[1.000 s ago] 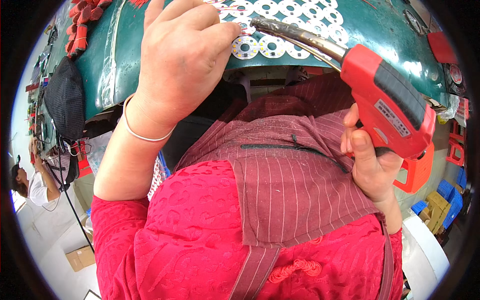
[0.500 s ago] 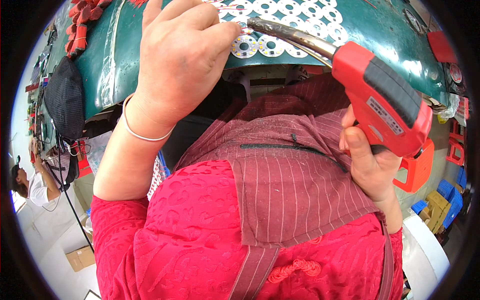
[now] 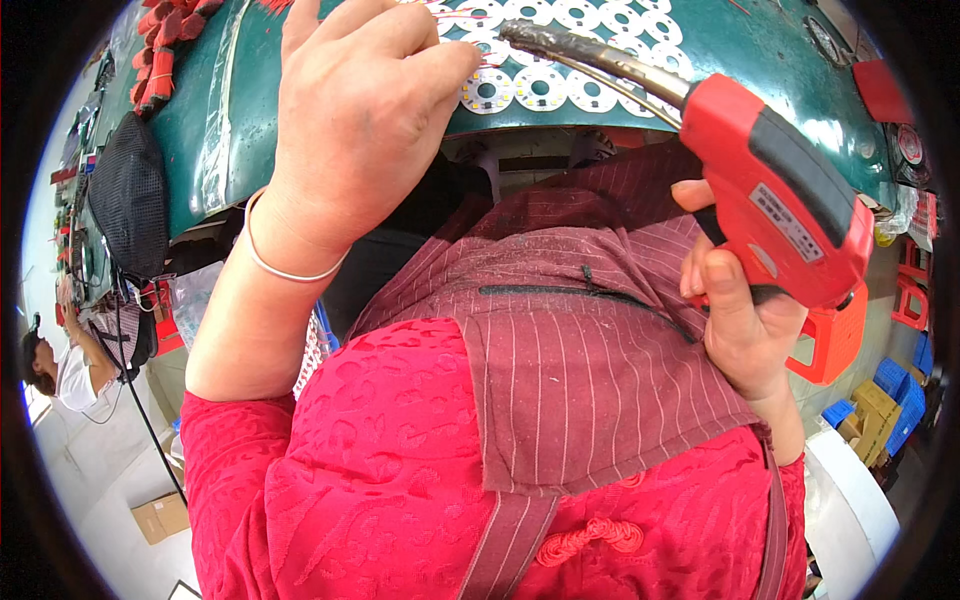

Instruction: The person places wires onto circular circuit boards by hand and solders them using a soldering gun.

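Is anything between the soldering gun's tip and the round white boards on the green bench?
Nothing visible blocks it. The soldering gun in the right hand has its dark tip right at the round white boards, and the left hand pinches thin wires just left of the tip.

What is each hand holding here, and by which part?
The right hand grips the red soldering gun by its handle. The left hand pinches thin red wires at the fingertips, above the round white boards.
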`<state>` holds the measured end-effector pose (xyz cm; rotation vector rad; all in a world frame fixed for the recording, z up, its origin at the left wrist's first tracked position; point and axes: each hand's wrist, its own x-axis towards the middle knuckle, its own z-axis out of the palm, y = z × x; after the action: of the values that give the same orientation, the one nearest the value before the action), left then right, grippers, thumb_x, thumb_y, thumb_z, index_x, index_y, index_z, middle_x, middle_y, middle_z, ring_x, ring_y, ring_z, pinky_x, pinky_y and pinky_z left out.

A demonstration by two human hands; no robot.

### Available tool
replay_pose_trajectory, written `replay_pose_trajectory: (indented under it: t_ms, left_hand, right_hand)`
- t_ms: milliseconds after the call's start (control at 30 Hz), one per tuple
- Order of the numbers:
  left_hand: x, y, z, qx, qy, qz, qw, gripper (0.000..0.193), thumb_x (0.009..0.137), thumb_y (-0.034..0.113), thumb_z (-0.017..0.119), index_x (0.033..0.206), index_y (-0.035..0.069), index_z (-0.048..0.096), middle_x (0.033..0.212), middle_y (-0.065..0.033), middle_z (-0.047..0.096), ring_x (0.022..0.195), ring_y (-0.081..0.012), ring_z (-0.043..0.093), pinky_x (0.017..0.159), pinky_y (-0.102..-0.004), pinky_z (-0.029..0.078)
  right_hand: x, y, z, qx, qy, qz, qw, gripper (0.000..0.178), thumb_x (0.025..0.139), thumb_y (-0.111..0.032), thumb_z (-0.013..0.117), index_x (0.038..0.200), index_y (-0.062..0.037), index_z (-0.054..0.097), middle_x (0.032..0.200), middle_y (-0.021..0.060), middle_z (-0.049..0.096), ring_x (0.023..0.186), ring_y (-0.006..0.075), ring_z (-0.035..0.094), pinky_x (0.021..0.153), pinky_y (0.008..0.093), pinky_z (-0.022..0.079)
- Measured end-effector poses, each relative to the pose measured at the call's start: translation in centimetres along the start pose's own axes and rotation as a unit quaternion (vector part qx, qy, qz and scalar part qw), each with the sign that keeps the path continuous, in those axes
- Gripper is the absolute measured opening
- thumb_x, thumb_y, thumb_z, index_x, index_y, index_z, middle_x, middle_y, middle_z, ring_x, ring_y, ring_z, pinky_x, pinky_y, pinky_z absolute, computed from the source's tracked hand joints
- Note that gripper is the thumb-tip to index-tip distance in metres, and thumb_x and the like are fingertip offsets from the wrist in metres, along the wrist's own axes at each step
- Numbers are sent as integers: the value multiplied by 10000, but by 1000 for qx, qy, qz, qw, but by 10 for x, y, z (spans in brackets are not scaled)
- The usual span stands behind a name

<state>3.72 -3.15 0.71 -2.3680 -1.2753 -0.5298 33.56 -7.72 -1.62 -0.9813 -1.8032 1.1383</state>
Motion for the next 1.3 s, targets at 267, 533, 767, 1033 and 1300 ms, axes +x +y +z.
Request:
replay_pose_trajectory:
  t_ms: [267,533,767,1033,1300]
  left_hand:
    - [-2,0,-1,-7,8,1,1000,179,758,65,770,914,151,759,778,7,608,855,-207,637,1030,-468,430]
    - [-10,-7,-17,0,9,-1,1000,156,786,49,770,924,123,759,797,-10,619,833,-215,639,1029,-461,435]
    - [-21,-15,-33,33,80,-2,996,214,749,-6,793,940,90,775,796,-25,642,820,-201,654,1050,-420,427]
    - [-14,5,-12,-35,43,10,998,229,719,15,802,923,114,771,771,-9,632,850,-218,652,1056,-455,416]
    - [-14,3,-9,-36,22,8,999,196,746,47,788,917,139,770,765,4,622,862,-223,650,1025,-476,430]
  right_hand:
    - [1,-1,2,29,4,11,1000,490,1013,-181,637,1412,47,465,1281,211,627,688,64,508,620,246,482]
    - [-1,1,1,40,15,18,999,479,1012,-183,640,1399,45,475,1290,206,620,696,64,505,625,246,482]
    - [-5,5,4,88,46,14,995,480,1011,-213,643,1383,44,483,1293,198,618,698,69,508,627,252,485]
    - [-9,-6,4,126,18,75,989,513,992,-224,669,1390,41,484,1300,198,620,702,77,525,627,256,486]
    - [-12,-8,6,100,25,63,993,548,976,-228,692,1403,41,479,1302,198,620,701,73,524,631,252,483]
